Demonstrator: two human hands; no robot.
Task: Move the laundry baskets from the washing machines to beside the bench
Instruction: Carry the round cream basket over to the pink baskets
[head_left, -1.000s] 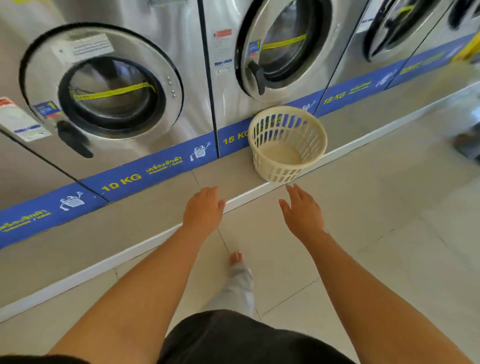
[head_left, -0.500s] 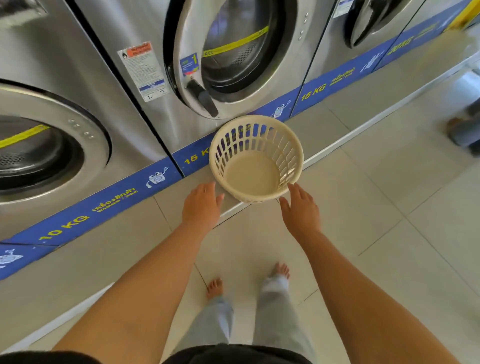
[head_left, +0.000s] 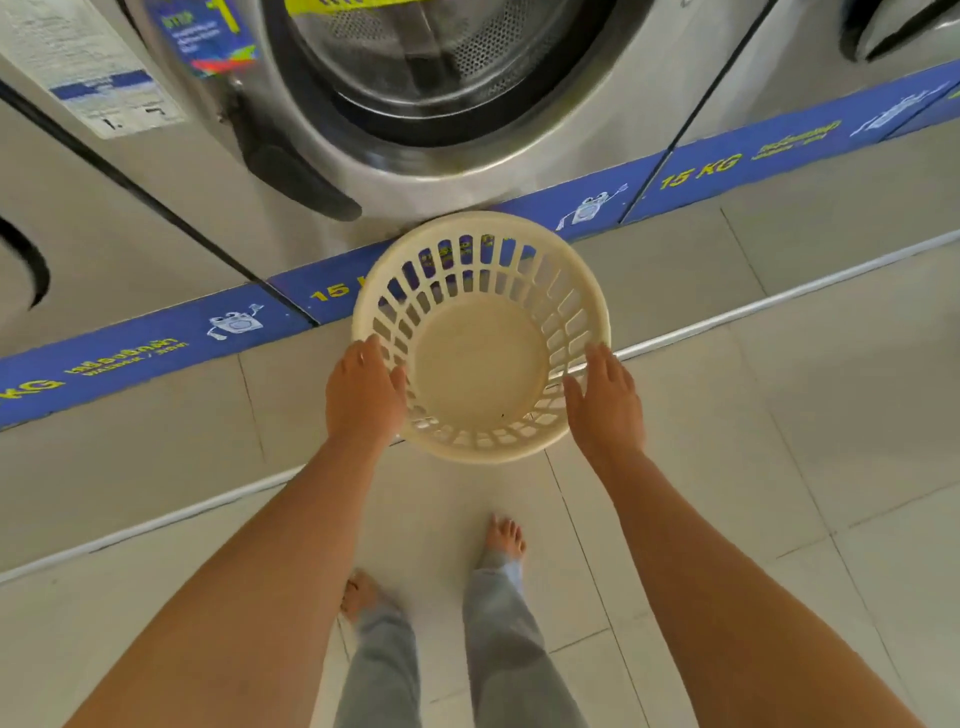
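Note:
A round cream laundry basket with slotted walls stands empty on the raised tiled step in front of the 15 KG washing machine. My left hand clasps its left rim, thumb hooked over the edge. My right hand clasps the right rim, thumb inside the wall. Whether the basket still rests on the step cannot be told. No bench is in view.
A row of steel front-loading washers lines the back, with a blue label strip along their base. The step's edge runs diagonally across the floor. My bare feet stand on pale floor tiles below the basket.
I have stepped closer and bent down. Both hands, which hovered open short of the basket, now reach its rim on either side and hold it.

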